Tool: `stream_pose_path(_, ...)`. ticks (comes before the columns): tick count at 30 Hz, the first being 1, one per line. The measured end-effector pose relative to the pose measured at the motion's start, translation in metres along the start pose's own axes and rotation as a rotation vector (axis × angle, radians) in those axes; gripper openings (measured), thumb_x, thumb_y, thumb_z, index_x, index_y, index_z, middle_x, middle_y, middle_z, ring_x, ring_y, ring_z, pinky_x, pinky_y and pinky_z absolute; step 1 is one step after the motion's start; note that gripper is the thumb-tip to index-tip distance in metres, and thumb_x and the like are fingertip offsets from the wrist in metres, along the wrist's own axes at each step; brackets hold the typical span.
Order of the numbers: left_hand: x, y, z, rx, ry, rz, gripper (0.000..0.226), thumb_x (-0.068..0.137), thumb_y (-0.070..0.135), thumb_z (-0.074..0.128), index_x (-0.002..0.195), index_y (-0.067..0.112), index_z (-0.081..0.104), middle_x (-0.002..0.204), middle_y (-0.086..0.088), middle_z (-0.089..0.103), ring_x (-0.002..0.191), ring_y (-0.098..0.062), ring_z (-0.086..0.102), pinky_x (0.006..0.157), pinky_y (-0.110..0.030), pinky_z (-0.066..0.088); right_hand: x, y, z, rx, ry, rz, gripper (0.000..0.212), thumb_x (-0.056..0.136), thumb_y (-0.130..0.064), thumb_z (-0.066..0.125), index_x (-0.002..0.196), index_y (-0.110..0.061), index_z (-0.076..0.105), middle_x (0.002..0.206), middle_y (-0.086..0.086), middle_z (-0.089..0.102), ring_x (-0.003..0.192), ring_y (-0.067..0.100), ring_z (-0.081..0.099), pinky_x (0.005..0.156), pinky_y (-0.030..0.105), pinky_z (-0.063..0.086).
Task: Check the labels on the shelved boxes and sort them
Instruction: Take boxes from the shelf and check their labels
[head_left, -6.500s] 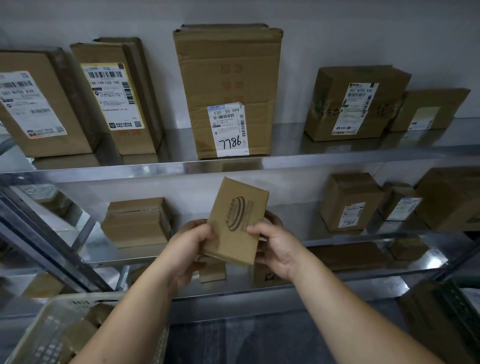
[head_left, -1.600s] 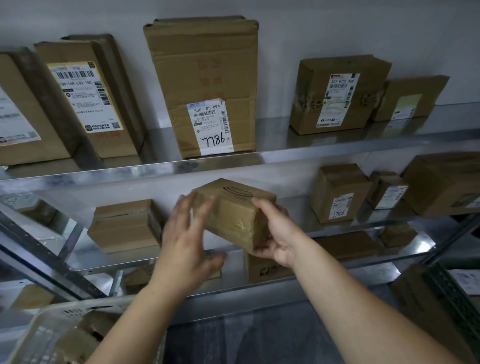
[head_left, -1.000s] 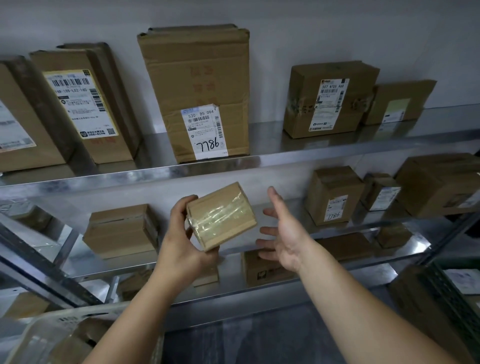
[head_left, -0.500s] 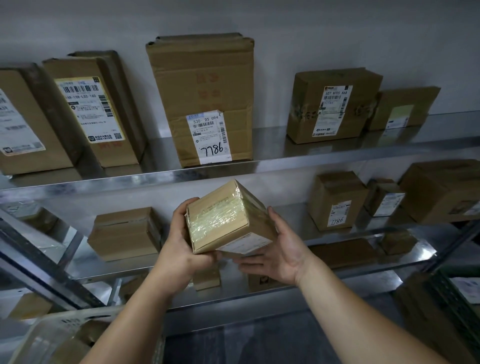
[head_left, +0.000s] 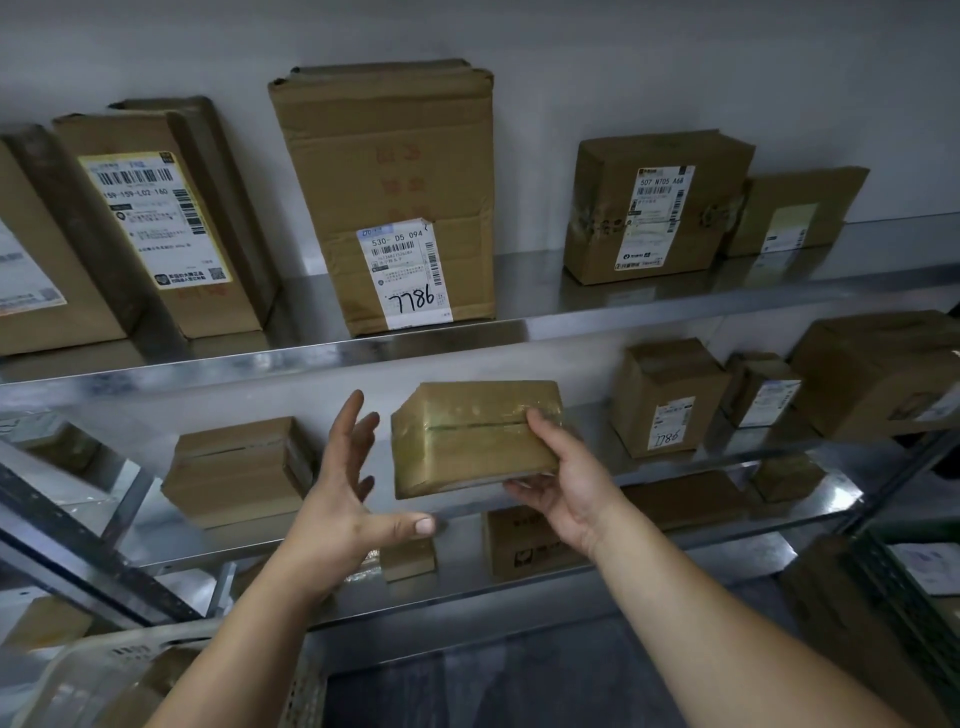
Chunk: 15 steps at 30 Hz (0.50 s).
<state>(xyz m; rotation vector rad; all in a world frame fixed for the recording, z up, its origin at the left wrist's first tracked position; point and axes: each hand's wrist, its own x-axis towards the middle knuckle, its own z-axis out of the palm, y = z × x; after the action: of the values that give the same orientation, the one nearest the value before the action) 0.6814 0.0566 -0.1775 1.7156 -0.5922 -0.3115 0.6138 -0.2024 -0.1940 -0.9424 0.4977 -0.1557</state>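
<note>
A small taped cardboard box is held in front of the middle shelf, its taped seam face toward me. My right hand grips its right end, thumb on the front and fingers underneath. My left hand hovers just left of the box with fingers spread, not touching it. On the top shelf stand labelled boxes: a tall one marked 7786, one with a yellow-edged label and one labelled 507.
The middle shelf holds a plain box at left and a box marked 7786 with two others at right. Small boxes sit on the lower shelf. A white basket is at bottom left, a dark crate at right.
The box has been turned so its taped seam faces me and has passed into my right hand alone. My left hand has let go and opened beside it.
</note>
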Motion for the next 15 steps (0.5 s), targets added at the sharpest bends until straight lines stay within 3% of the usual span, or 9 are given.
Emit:
stream_pose_path(3, 0.002, 0.007, 0.004, 0.147, 0.050, 0.034, 0.153, 0.041, 0.065, 0.106, 0.163, 0.064, 0.013, 0.174, 0.027, 0.021, 0.160, 0.004, 0.019, 0.131, -0.039, 0.021, 0.003, 0.006, 0.003, -0.196, 0.060, -0.210, 0.053, 0.086, -0.040, 0.089, 0.134, -0.035, 0.067, 0.131, -0.001, 0.077, 0.125, 0.026, 0.072, 0.105, 0.049, 0.058)
stream_pose_path(5, 0.007, 0.012, 0.011, 0.331, 0.066, 0.090, 0.153, 0.047, 0.059, 0.106, 0.167, 0.056, 0.011, 0.174, 0.027, 0.017, 0.159, 0.004, 0.015, 0.128, -0.032, 0.020, 0.004, 0.012, 0.005, -0.329, 0.075, -0.358, 0.059, 0.080, -0.045, 0.095, 0.131, -0.046, 0.067, 0.133, -0.004, 0.075, 0.124, 0.019, 0.072, 0.105, 0.043, 0.059)
stream_pose_path(7, 0.012, 0.012, 0.018, 0.530, 0.080, 0.200, 0.150, 0.053, 0.055, 0.106, 0.169, 0.048, 0.011, 0.174, 0.020, 0.019, 0.162, -0.003, 0.015, 0.130, -0.034, 0.020, 0.004, 0.016, 0.007, -0.519, 0.082, -0.491, 0.066, 0.076, -0.050, 0.096, 0.134, -0.050, 0.063, 0.142, -0.007, 0.062, 0.127, 0.009, 0.065, 0.106, 0.035, 0.058)
stream_pose_path(10, 0.015, 0.006, 0.032, 0.730, 0.084, 0.337, 0.145, 0.058, 0.058, 0.100, 0.171, 0.037, 0.011, 0.174, 0.002, 0.026, 0.163, -0.017, 0.019, 0.131, -0.044, 0.022, -0.001, 0.019, 0.011, -0.741, 0.052, -0.687, 0.075, 0.079, -0.035, 0.098, 0.143, -0.041, 0.059, 0.144, -0.011, 0.047, 0.129, -0.010, 0.052, 0.102, 0.006, 0.044)
stream_pose_path(15, 0.008, 0.003, 0.056, 0.777, 0.183, 0.343, 0.142, 0.058, 0.054, 0.099, 0.169, 0.022, 0.017, 0.165, -0.003, 0.039, 0.153, -0.022, 0.036, 0.125, -0.042, 0.034, -0.008, 0.016, 0.018, -0.920, -0.082, -0.799, 0.082, 0.076, -0.033, 0.100, 0.146, -0.036, 0.057, 0.148, -0.008, 0.041, 0.137, -0.001, 0.047, 0.106, 0.004, 0.038)
